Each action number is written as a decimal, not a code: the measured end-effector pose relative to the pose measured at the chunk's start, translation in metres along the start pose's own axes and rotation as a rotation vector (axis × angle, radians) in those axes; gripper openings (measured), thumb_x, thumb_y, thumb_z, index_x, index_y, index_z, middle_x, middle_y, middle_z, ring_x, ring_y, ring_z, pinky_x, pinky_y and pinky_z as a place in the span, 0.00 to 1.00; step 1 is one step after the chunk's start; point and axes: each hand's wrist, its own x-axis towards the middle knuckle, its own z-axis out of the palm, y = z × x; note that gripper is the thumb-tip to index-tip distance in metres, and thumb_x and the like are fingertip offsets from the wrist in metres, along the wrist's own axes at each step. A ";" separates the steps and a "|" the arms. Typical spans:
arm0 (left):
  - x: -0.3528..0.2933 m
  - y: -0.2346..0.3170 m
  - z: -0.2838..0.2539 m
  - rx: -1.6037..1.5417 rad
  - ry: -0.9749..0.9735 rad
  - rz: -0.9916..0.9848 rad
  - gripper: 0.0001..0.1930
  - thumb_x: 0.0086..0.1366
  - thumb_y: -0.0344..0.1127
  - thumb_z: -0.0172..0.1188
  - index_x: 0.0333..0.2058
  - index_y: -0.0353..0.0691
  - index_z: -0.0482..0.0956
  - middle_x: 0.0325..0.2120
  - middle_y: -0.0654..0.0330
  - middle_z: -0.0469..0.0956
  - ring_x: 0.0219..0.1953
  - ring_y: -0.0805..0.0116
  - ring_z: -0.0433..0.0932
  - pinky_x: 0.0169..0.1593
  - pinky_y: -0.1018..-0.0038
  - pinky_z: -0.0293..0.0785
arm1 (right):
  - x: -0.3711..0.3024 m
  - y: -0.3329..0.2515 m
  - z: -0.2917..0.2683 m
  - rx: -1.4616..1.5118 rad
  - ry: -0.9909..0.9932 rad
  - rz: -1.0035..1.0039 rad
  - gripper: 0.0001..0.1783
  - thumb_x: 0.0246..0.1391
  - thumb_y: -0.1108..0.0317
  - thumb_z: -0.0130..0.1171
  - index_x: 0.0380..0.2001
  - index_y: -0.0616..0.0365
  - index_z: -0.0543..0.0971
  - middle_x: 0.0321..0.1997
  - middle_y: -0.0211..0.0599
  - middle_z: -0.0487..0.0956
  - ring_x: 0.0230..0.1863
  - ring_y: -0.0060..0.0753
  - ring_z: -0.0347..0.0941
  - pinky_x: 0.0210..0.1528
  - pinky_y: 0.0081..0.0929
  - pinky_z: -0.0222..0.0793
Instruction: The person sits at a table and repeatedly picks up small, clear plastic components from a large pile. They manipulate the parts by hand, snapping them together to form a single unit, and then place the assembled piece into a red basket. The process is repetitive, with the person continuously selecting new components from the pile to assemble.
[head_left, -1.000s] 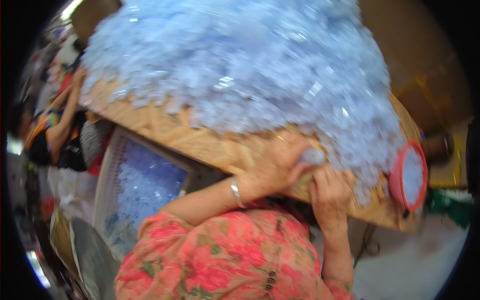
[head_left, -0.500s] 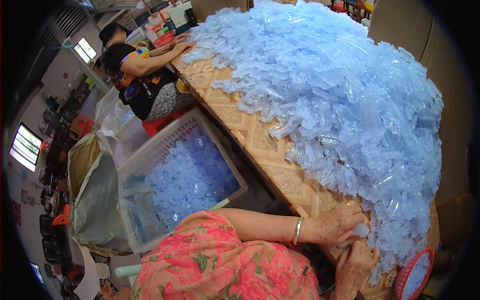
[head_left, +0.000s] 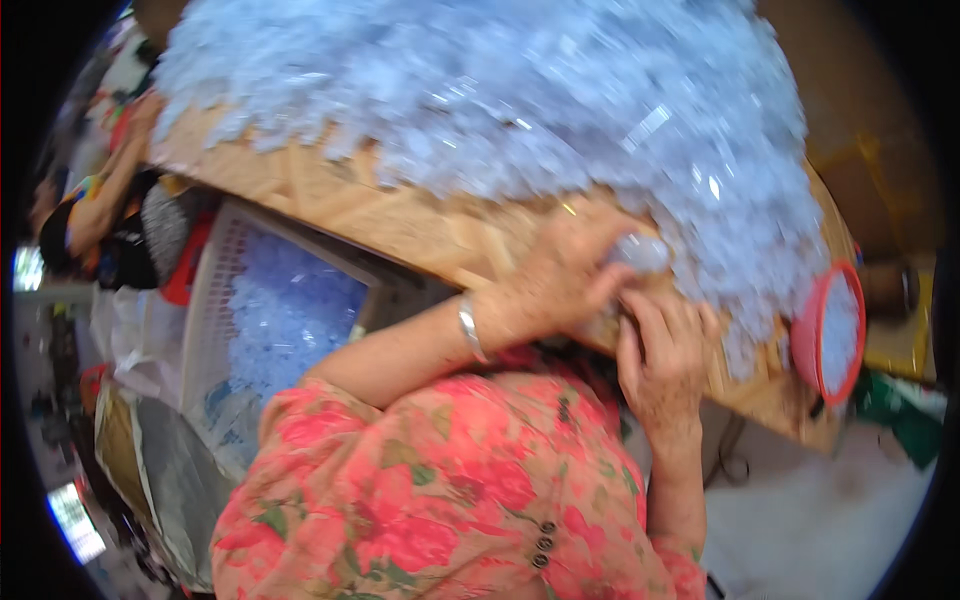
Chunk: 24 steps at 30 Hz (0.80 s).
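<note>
My left hand, with a silver bangle on its wrist, is closed around a rounded, translucent plastic piece that shows past its fingertips. Just to its right, my right hand has its fingers bent and drawn together, almost touching the left thumb. Whatever lies between those fingers is hidden and blurred. Both hands are over the near edge of the wood-patterned table. Beyond them spreads a big heap of clear, bluish plastic pieces.
A red basket of similar pieces stands at the table's right end. Below the table's left side is a white crate partly filled with bluish pieces. Another person sits at the far left, an arm on the table.
The view has swung, so the table lies more crosswise and the red basket shows whole. My hands remain close together; the rounded piece shows at my left fingers in both frames.
</note>
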 end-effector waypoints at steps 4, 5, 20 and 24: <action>0.005 -0.007 0.012 -0.002 0.004 0.047 0.20 0.48 0.26 0.67 0.42 0.38 0.77 0.38 0.48 0.75 0.44 0.45 0.73 0.49 0.55 0.71 | -0.008 -0.002 0.015 0.000 -0.019 0.073 0.19 0.51 0.67 0.64 0.47 0.61 0.79 0.42 0.42 0.77 0.48 0.46 0.72 0.60 0.48 0.58; 0.004 -0.006 0.007 0.004 -0.019 0.010 0.20 0.48 0.27 0.67 0.42 0.38 0.77 0.38 0.48 0.75 0.45 0.44 0.73 0.50 0.55 0.71 | -0.005 -0.003 0.018 0.020 -0.033 0.063 0.18 0.52 0.67 0.64 0.46 0.62 0.79 0.42 0.42 0.77 0.48 0.46 0.72 0.61 0.49 0.56; -0.003 -0.007 0.007 0.026 -0.103 0.098 0.23 0.48 0.30 0.69 0.44 0.37 0.73 0.40 0.52 0.70 0.45 0.47 0.71 0.46 0.55 0.68 | 0.008 0.035 -0.010 -0.069 0.039 0.103 0.15 0.48 0.80 0.59 0.43 0.65 0.79 0.37 0.42 0.78 0.39 0.44 0.73 0.54 0.40 0.65; -0.006 -0.011 0.014 -0.001 -0.106 0.066 0.23 0.48 0.30 0.69 0.44 0.37 0.72 0.40 0.52 0.71 0.45 0.47 0.70 0.46 0.55 0.68 | 0.013 0.033 -0.013 -0.052 0.071 0.074 0.17 0.51 0.69 0.64 0.47 0.54 0.82 0.29 0.37 0.78 0.33 0.44 0.74 0.44 0.42 0.67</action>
